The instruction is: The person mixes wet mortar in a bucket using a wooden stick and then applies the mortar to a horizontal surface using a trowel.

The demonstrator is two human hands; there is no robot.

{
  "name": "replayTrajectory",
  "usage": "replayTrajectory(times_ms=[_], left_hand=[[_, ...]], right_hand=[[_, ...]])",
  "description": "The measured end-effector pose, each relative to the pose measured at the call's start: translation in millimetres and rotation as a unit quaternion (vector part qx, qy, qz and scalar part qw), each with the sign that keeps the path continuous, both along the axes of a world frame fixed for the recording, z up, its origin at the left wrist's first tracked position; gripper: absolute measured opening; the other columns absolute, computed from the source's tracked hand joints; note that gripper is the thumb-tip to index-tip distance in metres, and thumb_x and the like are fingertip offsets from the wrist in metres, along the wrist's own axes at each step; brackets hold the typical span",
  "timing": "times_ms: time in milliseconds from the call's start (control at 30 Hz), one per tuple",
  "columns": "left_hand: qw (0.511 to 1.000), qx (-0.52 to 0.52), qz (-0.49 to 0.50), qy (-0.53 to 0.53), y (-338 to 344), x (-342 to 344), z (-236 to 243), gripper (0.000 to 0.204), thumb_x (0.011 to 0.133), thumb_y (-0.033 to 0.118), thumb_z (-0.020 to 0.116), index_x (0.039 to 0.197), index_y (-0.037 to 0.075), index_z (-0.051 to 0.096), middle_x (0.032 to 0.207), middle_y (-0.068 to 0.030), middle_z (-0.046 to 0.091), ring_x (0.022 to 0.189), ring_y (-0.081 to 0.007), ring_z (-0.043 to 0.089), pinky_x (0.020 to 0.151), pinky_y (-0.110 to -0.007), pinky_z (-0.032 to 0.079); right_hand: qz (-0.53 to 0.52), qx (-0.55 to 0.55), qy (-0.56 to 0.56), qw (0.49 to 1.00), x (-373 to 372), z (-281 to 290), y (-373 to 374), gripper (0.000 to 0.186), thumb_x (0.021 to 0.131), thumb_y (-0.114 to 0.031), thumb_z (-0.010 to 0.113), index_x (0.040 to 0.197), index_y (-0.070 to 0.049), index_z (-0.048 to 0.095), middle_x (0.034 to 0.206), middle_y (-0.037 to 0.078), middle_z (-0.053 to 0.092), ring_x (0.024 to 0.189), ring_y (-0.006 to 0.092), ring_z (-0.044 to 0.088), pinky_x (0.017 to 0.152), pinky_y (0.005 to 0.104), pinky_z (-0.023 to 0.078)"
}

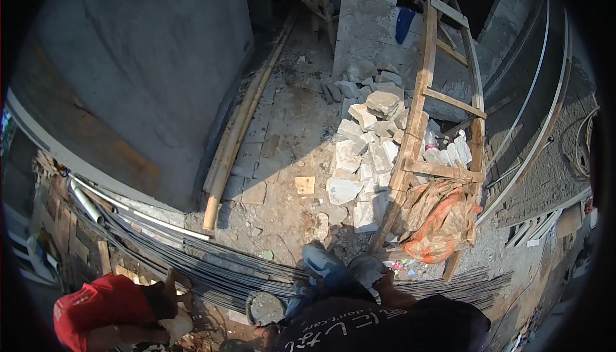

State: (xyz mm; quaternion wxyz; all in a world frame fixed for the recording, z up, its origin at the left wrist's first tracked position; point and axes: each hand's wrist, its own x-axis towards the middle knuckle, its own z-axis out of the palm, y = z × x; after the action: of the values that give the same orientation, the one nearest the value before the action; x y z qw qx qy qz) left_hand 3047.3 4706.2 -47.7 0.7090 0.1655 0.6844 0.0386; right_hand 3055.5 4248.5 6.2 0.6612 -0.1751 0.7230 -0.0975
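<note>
Operator: What is the count?

Inspector: Two hands of yours. Your left hand [264, 331] is beside one round bucket [249, 309] of grey material, just ahead of it; its fingers are too hidden to tell whether they grip. Your right hand [387, 283] is at the edge of one grey rounded object [366, 268], immediately to its left; you may be holding it, but I cannot tell. One ladder [443, 171], one square wooden piece [305, 185]. The steel rods [192, 256] are too many to count.

Operator: And obstructions?

Inspector: The rods lie across the ground ahead and left of your left hand. The wooden ladder rises ahead and right of your right hand, a crumpled orange-and-tan sheet [430, 223] at its base. Broken pale rubble [350, 156] is heaped beyond your right hand. A co-worker in red [102, 307] bends well left of your left hand.

Operator: Surface and room?

Inspector: Dusty, stained floor [276, 211] ahead of both hands, part sunlit. A grey wall [147, 63] stands beyond your left hand, with long poles [215, 207] on the floor alongside.
</note>
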Motion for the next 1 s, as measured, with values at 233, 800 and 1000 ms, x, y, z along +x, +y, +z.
replayTrajectory(times_ms=[233, 800, 1000], left_hand=[[1.0, 0.028, -0.015, -0.001, 2.7, 253.4, -29.5, 0.061, 0.058, 0.036, 0.061, 0.11, 0.006, 0.048, 0.117, -0.0126, 0.047, 0.105, -0.0245, 0.044, 0.084, -0.043, 0.039], [0.992, 0.101, -0.075, 0.02, -106.2, 862.9, -37.6, 0.059, 0.054, 0.035, 0.06, 0.108, 0.011, 0.051, 0.121, -0.0116, 0.046, 0.107, -0.0228, 0.043, 0.083, -0.043, 0.04], [0.921, 0.028, -0.38, -0.084, -153.4, 1061.2, -41.5, 0.073, 0.069, 0.047, 0.046, 0.135, 0.017, 0.032, 0.139, -0.0096, 0.036, 0.129, -0.0151, 0.03, 0.093, -0.043, 0.038]], right_hand=[[-0.043, -0.015, 0.009, 0.999, 176.7, -71.6, -7.1, 0.028, 0.055, -0.02, 0.056, 0.067, -0.016, 0.031, 0.063, 0.001, 0.026, 0.052, 0.0173, 0.027, 0.048, 0.0321, 0.025], [-0.078, -0.094, -0.006, 0.993, 716.2, -105.3, -125.4, 0.015, 0.068, -0.02, 0.058, 0.076, -0.01, 0.05, 0.061, 0.006, 0.035, 0.048, 0.0201, 0.035, 0.042, 0.0354, 0.033], [0.136, -0.173, 0.074, 0.973, 915.2, -108.2, -216.3, 0.032, 0.064, 0.006, 0.058, 0.088, -0.012, 0.048, 0.074, 0.006, 0.041, 0.065, 0.0176, 0.041, 0.054, 0.0359, 0.042]])
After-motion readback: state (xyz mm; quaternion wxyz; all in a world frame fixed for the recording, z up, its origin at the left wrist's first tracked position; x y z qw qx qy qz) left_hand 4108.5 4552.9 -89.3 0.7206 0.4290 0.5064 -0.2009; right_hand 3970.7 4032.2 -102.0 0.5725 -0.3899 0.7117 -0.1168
